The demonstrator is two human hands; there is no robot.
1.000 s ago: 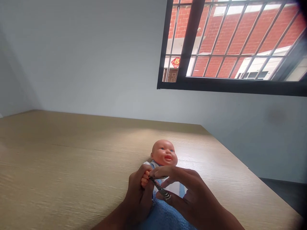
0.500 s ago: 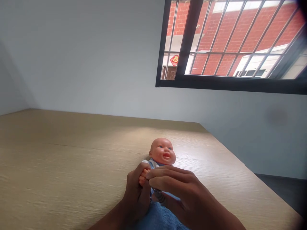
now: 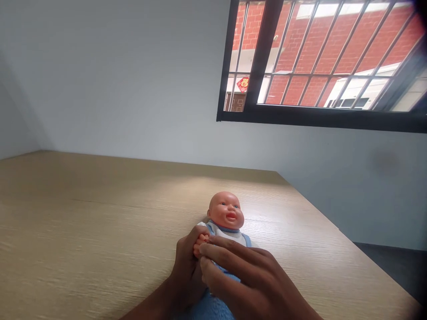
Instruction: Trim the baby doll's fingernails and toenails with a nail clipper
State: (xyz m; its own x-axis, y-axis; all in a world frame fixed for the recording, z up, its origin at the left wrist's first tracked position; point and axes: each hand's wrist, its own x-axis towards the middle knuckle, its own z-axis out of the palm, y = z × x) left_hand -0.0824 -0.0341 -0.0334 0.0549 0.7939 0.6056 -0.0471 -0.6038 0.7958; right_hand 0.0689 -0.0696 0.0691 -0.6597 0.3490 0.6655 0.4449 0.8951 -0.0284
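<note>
Lying on the table: a doll (image 3: 226, 213) on its back, face up, with its head toward the far edge and its body toward the near edge; it is right of the table's middle, well short of the far right corner
Table (image 3: 83, 222): pale wood grain, bare around the doll
Doll's clothes: white top with blue straps at the shoulders; everything below the chest is hidden by the hands
Left hand (image 3: 188, 271): comes in over the near edge, with thumb and fingers closed narrowly around the doll's small hand (image 3: 199, 242), which it holds up beside the doll's chest
Right hand (image 3: 247, 280): lies across the doll's belly, back upward, fingers stretched close together and pointing toward the left edge; the fingertips touch the doll's small hand and the left hand's fingers; I cannot tell whether anything is tucked under the palm
Blue cloth (image 3: 207, 309): fuzzy, showing just below both hands at the near edge; I cannot tell whether the doll wears it or lies on it
Wall (image 3: 116, 80): plain grey, rising behind the far edge
Window (image 3: 320, 58): dark frame with thin bars, above the far right corner, with a red brick building (image 3: 333, 40) outside
Floor (image 3: 393, 262): dark strip past the right edge
</note>
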